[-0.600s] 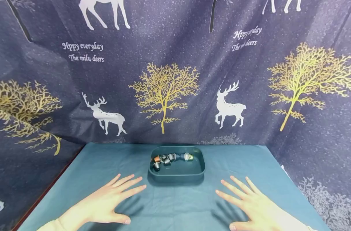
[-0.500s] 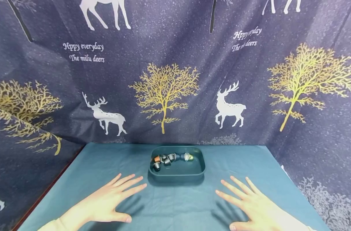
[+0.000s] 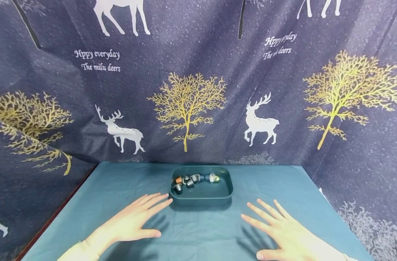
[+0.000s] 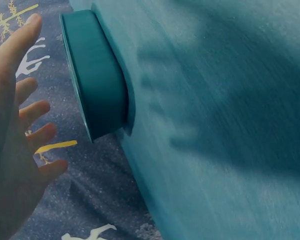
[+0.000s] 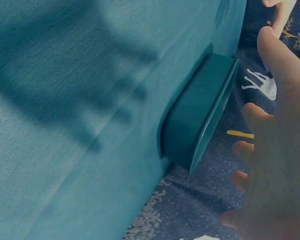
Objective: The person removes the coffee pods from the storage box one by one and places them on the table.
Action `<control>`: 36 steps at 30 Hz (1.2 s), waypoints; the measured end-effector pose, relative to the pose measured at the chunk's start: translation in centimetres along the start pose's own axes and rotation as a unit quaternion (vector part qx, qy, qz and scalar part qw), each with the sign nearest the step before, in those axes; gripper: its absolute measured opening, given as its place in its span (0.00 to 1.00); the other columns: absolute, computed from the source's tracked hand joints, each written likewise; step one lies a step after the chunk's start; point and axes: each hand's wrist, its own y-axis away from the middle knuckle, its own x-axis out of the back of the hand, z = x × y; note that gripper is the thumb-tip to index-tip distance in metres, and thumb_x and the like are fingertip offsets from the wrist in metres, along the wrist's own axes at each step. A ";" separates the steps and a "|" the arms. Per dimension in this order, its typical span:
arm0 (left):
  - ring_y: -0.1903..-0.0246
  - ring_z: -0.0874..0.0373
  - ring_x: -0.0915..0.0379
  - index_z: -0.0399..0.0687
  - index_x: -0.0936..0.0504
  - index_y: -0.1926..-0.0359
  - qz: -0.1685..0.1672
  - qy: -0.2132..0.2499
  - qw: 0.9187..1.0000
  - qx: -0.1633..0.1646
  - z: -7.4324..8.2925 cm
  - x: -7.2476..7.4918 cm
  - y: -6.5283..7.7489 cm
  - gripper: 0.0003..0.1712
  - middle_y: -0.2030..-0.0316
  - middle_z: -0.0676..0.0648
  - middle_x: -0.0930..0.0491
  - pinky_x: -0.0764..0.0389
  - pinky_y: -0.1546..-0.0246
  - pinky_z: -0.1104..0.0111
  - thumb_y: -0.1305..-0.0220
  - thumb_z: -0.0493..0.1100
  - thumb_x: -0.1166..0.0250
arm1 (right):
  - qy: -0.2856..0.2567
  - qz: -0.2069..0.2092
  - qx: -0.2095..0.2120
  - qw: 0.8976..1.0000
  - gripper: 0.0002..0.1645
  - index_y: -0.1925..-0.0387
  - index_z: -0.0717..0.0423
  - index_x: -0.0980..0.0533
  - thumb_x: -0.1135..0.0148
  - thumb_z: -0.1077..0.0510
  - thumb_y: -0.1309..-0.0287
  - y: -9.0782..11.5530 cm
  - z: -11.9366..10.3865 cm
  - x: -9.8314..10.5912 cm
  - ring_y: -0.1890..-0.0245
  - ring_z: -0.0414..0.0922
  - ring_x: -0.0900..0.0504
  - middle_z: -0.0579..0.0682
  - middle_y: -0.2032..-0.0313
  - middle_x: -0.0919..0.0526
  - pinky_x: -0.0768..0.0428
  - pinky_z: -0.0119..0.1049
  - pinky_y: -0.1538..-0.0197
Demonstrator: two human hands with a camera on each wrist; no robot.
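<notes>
A dark teal rectangular tray (image 3: 201, 198) stands toward the back of the table. Inside it, mostly along its left and back, lie several coffee capsules: an orange one (image 3: 179, 180), black and grey ones such as the capsule (image 3: 178, 188) at the left, dark blue ones, and a gold-green capsule (image 3: 216, 178). My left hand (image 3: 136, 219) hovers over the table at the tray's front left, fingers spread and holding nothing. To the right and front of the tray, my right hand (image 3: 281, 235) hovers with spread fingers, also holding nothing. In both wrist views the tray's wall hides the capsules.
A teal cloth (image 3: 205, 235) covers the table. Behind and at both sides hangs a dark blue curtain (image 3: 218, 54) printed with deer and trees. Shadows of both hands fall on the cloth.
My left hand has moved right and slightly forward, nearer the tray's front left corner. The right hand has shifted only a little to the left. The capsules lie as before.
</notes>
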 end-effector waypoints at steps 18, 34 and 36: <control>0.29 0.46 0.39 0.62 0.41 0.25 0.006 0.087 0.993 0.076 -1.1 -2.3 -2.7 0.41 0.27 0.47 0.37 0.36 0.32 0.45 0.34 0.64 0.40 | -0.005 -0.020 -0.020 1.000 0.50 0.26 0.36 0.41 0.44 0.23 0.45 -1.4 0.0 -0.1 0.20 0.38 0.65 0.46 0.26 0.37 0.80 0.37 0.24; 0.48 0.61 0.23 0.59 0.22 0.43 0.093 0.053 0.990 0.091 -1.2 -4.3 -4.7 0.22 0.46 0.56 0.24 0.19 0.49 0.63 0.38 0.50 0.30 | -0.022 -0.015 -0.029 0.999 0.50 0.26 0.35 0.41 0.40 0.25 0.47 -2.4 0.0 -0.8 0.21 0.41 0.53 0.45 0.27 0.34 0.81 0.34 0.25; 0.49 0.61 0.23 0.60 0.21 0.44 0.105 0.049 0.989 0.091 -1.4 -4.7 -4.9 0.21 0.48 0.57 0.23 0.19 0.51 0.64 0.38 0.50 0.30 | -0.022 -0.018 -0.031 0.999 0.49 0.26 0.34 0.41 0.40 0.25 0.46 -2.5 0.0 -0.9 0.24 0.47 0.45 0.45 0.27 0.34 0.81 0.34 0.25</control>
